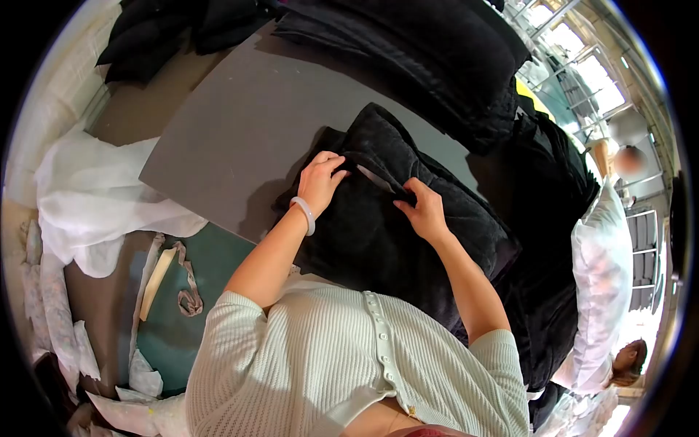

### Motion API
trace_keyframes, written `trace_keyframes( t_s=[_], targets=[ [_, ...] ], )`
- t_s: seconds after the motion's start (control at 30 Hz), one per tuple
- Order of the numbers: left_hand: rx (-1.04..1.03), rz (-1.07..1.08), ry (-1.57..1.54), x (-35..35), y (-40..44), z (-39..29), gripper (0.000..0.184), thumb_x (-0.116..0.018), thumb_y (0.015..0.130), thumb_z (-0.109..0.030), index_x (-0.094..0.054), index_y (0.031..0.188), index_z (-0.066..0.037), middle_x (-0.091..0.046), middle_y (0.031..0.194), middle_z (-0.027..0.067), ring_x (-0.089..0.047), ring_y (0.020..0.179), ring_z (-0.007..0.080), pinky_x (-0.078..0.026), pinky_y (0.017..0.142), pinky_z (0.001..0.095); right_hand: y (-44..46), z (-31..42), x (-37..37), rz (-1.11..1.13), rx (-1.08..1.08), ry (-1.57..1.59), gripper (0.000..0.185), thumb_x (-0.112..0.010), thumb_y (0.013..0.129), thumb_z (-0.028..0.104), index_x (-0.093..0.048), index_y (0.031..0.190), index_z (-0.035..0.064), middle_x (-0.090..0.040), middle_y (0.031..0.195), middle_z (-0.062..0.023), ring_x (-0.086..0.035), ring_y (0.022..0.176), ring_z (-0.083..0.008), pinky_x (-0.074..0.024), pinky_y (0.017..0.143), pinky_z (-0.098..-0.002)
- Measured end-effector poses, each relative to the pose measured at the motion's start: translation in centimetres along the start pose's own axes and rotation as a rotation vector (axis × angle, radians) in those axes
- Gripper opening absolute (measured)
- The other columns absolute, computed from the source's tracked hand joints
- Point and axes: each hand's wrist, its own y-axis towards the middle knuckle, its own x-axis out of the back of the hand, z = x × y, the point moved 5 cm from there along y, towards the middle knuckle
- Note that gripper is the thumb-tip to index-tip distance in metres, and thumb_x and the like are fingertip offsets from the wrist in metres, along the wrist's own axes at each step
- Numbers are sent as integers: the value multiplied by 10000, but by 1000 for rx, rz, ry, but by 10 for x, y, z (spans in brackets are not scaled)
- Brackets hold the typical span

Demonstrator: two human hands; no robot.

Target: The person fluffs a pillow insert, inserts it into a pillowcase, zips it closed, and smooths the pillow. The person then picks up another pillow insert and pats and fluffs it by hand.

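A black plush fabric piece [378,226] lies bunched over the front right of a grey board and hangs toward my body. My left hand [320,178], with a pale bangle at the wrist, rests at its upper left edge, thumb and fingers apart. On the right, my right hand [424,211] pinches a fold of the same fabric between thumb and fingers. Between the two hands a small light strip [374,177] shows at an opening or edge in the fabric; what it is cannot be made out.
The grey board [247,109] extends up and left. Stacked black fabric [415,51] lies beyond it, with more at right. White cloth [95,189] is at left, near a green surface [178,339] with a beige strip [158,284]. Other people and a white pillow [603,284] are at right.
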Motion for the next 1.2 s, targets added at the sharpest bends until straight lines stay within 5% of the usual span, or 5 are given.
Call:
trace_keyframes(
  t_s=[0.17,0.47,0.9,1.13,1.2],
  targets=[
    [-42,-83,246,-7,13,1,230,-677,844,-136,-665,1013,19,-603,1157,145,-627,918,344,-513,810,403,3,16,-8,-20,211,-112,312,-747,722,33,-533,948,29,-618,880,-150,-619,840,-360,-495,710,-403],
    [118,63,574,-23,32,9,87,-538,869,-29,-604,826,9,-571,952,175,-611,865,378,-513,755,472,4,14,-10,-59,198,-95,302,-742,720,33,-535,939,35,-619,885,-144,-616,841,-356,-491,706,-409],
    [-335,-155,217,10,7,-54,49,-568,886,-30,-523,870,-23,-534,917,99,-545,863,309,-478,727,406,-7,7,1,-90,167,-79,318,-743,662,-8,-535,893,61,-566,833,-107,-588,832,-330,-475,695,-402],
    [-64,-73,294,17,9,-37,93,-583,909,-98,-550,873,-18,-586,852,122,-571,791,315,-479,694,414,-4,76,13,-183,195,-126,307,-645,659,-61,-573,929,65,-532,1032,-146,-518,994,-364,-451,812,-431],
    [56,-41,42,14,13,-14,133,-625,891,-101,-590,847,18,-614,724,89,-590,620,202,-470,579,330,8,102,0,-208,221,5,269,-690,680,1,-574,915,58,-571,903,-126,-589,866,-310,-489,730,-391]
  ],
)
